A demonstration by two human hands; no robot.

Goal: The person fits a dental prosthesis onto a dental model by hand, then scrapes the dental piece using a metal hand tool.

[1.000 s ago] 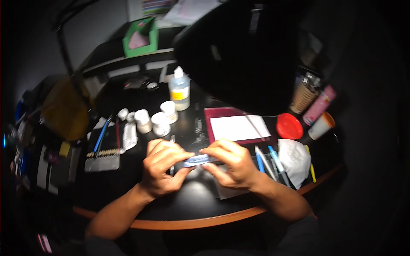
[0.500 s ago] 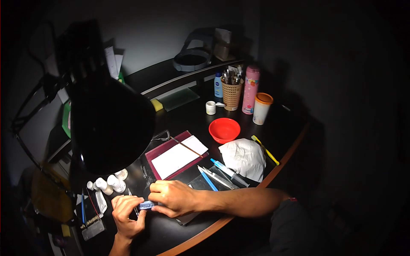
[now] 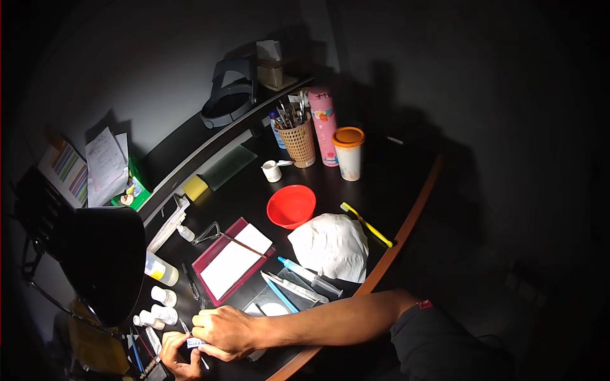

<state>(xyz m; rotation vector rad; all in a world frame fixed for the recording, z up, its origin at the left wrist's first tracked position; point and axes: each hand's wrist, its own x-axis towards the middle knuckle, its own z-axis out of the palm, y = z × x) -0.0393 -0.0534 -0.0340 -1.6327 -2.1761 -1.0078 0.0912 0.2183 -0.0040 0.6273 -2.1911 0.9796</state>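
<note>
Low in the head view, a small blue dental model (image 3: 196,342) with a row of tooth-like bumps is pinched between both hands. My left hand (image 3: 180,357) grips its left end with thumb and fingers. From the right, my right hand (image 3: 222,333) closes over the other end, knuckles up, hiding much of the piece. A thin metal tool (image 3: 184,327) shows beside the left fingers, partly covered by them. Small white bottles (image 3: 164,296) stand just beyond the hands. Near my right forearm lie a blue-tipped syringe (image 3: 311,274) and a light-blue stick (image 3: 281,296) on a glass slab.
A black lamp (image 3: 95,267) hangs at the left. Beyond the hands are a maroon-edged pad (image 3: 204,273) with a brush, a red bowl (image 3: 291,206), a crumpled white cloth (image 3: 330,244) and a yellow toothbrush (image 3: 368,225). A brush basket (image 3: 298,145), pink bottle (image 3: 324,127) and lidded cup (image 3: 349,159) stand behind.
The view has swung to the right, so the desk items and hands appear further left, and the hands lower. Both hands still hold the dental model.
</note>
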